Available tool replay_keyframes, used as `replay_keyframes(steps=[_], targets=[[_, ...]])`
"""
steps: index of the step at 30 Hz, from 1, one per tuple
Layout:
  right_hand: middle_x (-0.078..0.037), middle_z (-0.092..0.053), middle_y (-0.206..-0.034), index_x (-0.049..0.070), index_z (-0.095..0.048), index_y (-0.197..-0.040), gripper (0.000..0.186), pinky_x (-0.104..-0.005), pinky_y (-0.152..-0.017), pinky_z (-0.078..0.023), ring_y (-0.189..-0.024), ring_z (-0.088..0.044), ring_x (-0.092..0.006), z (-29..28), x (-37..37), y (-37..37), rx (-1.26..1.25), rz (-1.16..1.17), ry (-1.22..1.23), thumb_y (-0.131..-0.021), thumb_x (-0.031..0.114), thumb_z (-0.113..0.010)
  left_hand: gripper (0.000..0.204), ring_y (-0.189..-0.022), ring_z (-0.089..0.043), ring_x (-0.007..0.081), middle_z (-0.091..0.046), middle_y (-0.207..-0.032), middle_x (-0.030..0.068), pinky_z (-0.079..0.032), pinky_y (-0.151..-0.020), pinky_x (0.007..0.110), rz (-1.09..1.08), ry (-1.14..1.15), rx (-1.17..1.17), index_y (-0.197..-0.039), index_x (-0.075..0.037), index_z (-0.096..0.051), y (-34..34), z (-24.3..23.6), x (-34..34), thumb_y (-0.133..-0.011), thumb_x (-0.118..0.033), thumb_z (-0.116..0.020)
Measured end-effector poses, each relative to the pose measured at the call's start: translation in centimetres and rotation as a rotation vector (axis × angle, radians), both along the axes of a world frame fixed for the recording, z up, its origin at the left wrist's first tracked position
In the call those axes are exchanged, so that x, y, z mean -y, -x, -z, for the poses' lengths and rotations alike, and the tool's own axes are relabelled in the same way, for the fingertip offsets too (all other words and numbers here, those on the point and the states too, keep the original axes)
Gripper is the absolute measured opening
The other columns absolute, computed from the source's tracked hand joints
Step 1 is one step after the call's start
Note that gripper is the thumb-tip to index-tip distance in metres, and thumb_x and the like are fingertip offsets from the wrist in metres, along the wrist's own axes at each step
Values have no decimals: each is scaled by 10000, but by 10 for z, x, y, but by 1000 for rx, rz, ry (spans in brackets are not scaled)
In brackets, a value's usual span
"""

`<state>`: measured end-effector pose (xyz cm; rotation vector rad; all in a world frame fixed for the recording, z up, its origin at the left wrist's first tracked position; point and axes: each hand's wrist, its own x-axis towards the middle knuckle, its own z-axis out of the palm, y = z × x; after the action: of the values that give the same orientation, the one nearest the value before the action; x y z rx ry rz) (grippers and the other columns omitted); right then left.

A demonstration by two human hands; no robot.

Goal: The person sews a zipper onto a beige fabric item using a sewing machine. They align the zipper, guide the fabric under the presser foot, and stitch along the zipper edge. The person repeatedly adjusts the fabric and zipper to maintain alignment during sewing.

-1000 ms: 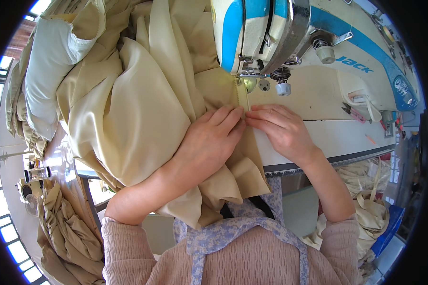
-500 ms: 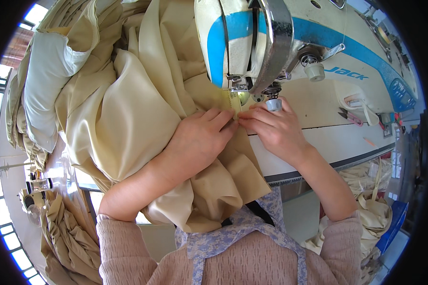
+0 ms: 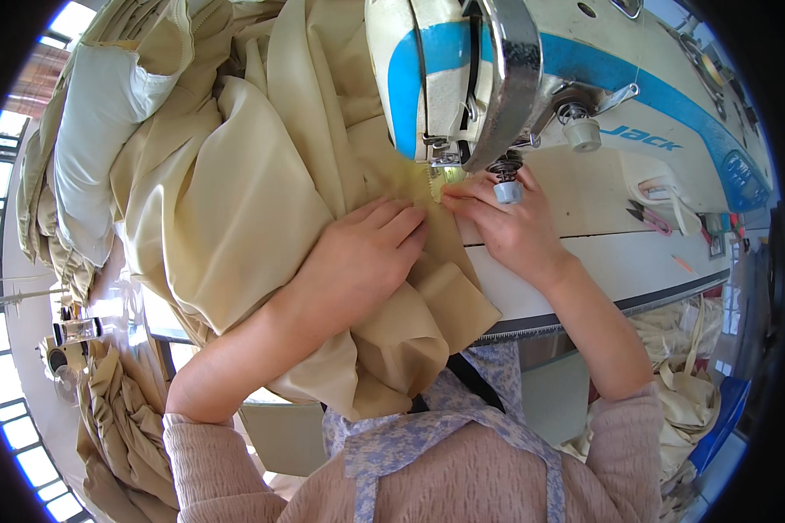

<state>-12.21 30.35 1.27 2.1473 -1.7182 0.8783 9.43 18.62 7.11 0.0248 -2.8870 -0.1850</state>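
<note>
Beige fabric (image 3: 227,174) lies in a large, loosely folded heap under and to the left of the white and blue sewing machine (image 3: 567,52). My left hand (image 3: 362,248) rests flat on the cloth, fingers extended toward the presser foot (image 3: 446,159). Beside the foot, a pale zipper (image 3: 435,185) with a toothed edge runs along the fabric. At the zipper's right edge, the thumb and fingers of my right hand (image 3: 515,227) are pinched together, close in front of the needle area. The machine's tension knob partly covers that hand, and the needle tip is hard to make out.
Pink-handled snips (image 3: 652,220) lie on the machine bed at the right, near a small orange stick (image 3: 684,263). A padded white-lined piece (image 3: 105,131) is piled at the far left. More beige cloth (image 3: 131,427) hangs lower left, and pale cloth (image 3: 685,392) lies lower right.
My left hand has slid back slightly from the foot, its fingers flattening and parting from the right hand. My right fingertips have shifted a little closer to the foot.
</note>
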Motion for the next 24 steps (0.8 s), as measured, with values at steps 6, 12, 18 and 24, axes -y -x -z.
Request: replay_keyframes(steps=[6, 12, 18, 24], targets=[[5, -715, -934, 82, -789, -1023, 244, -383, -876, -486, -939, -626, -208, -4, 1, 1, -23, -8, 23, -792, 65, -714, 430, -1041, -648, 302, -626, -1236, 114, -555, -886, 395, -94, -77, 70, -1228, -9, -664, 6, -3, -3, -799, -29, -625], [2, -701, -909, 84, -790, -1014, 216, -374, -860, -491, -926, -620, -205, -3, 1, -1, -23, -2, 30, -812, 62, -716, 430, -1039, -615, 243, -609, -1170, 94, -525, -880, 367, -73, 30, -35, -1218, 34, -664, 13, 6, -1, -805, -65, -596], [-32, -690, -891, 100, -780, -1023, 222, -393, -828, -518, -947, -622, -234, -1, 1, 0, 72, -11, 4, -803, 79, -765, 440, -1007, -605, 220, -607, -1166, 84, -512, -838, 342, -60, 123, -11, -1214, 39, -670, 14, 10, -1, -796, -84, -606], [-58, -710, -938, 113, -738, -1054, 221, -415, -786, -542, -935, -667, -300, -12, 7, -6, 192, 67, -95, -838, 119, -781, 464, -1048, -610, 239, -598, -1298, 90, -527, -895, 363, -87, 66, 66, -1272, 24, -645, 13, 8, -2, -819, -62, -589]])
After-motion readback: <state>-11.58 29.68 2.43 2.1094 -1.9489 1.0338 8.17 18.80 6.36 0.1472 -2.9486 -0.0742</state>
